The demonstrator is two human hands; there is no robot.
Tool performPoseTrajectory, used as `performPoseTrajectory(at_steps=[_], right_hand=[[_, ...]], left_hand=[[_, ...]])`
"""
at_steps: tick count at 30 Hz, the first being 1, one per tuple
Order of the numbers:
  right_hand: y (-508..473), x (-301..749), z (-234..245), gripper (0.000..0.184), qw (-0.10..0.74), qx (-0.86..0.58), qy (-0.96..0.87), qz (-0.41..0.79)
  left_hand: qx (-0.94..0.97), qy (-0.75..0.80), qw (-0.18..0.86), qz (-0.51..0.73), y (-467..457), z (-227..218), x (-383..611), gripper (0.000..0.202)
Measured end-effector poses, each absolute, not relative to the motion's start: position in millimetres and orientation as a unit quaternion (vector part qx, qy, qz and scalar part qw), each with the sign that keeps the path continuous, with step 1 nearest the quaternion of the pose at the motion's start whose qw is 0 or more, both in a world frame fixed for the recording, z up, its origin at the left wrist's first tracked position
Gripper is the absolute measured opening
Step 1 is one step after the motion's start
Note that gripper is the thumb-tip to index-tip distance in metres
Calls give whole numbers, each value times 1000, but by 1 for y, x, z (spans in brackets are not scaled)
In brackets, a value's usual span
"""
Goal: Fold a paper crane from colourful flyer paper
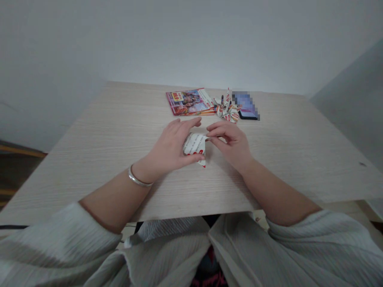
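The right hand (236,145) is forming the working grip: its thumb and index finger are pinching the folded paper piece (195,144) at the upper right edge. From this pinch, the body of the piece is lying to the left and toward the wearer, with one pointed corner projecting nearward. The left hand (167,147) is covering the opposite side. Its thumb and fingers are standing apart, the thumb lying over the near part of the paper and the fingers arching beyond the far edge; palm pressure is not showing. Both hands are touching the piece, so neither is nearer. Its full long axis is remaining undetermined, since the left hand is hiding one end.

Beyond the pinch, slightly right, a folded paper figure (227,111) is standing on the table (104,131). Printed leaflets (191,101) are lying beyond and left of the pinch; a phone (248,105) is lying beyond and right.
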State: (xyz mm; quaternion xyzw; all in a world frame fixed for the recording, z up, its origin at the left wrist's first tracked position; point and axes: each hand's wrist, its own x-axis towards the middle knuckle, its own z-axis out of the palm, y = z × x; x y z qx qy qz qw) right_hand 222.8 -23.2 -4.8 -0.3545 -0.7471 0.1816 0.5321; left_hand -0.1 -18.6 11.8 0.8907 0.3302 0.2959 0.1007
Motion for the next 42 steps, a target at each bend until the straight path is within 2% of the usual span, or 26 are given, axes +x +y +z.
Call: performPoseTrajectory(at_steps=[3,9,11,15,19,22,26,28,34,42], right_hand=[[-24,223,-3,9,521,-336,-774,126],[-26,222,3,10,474,-346,-809,29],[-27,222,4,12,466,-345,-815,16],[-27,222,1,13,489,-314,-813,32],[-26,221,-4,11,524,-311,-788,92],[-24,220,-7,8,560,-296,-763,128],[-23,219,-9,12,577,-275,-757,138],[-22,220,-9,12,569,-274,-765,127],[-20,225,-6,10,554,-279,-777,103],[-17,226,-5,8,541,-260,-799,31]], left_hand=[[896,349,95,258,-16,8,2,109],[899,364,77,231,-22,10,5,108],[903,350,85,234,-23,12,5,102],[914,302,125,240,-24,12,3,75],[919,273,167,232,-23,7,2,68],[917,256,202,231,-19,3,3,72],[900,234,244,276,-15,1,6,96],[896,236,249,283,-15,1,7,95],[909,275,142,280,-19,11,4,63],[914,314,-16,255,-19,14,-5,51]])
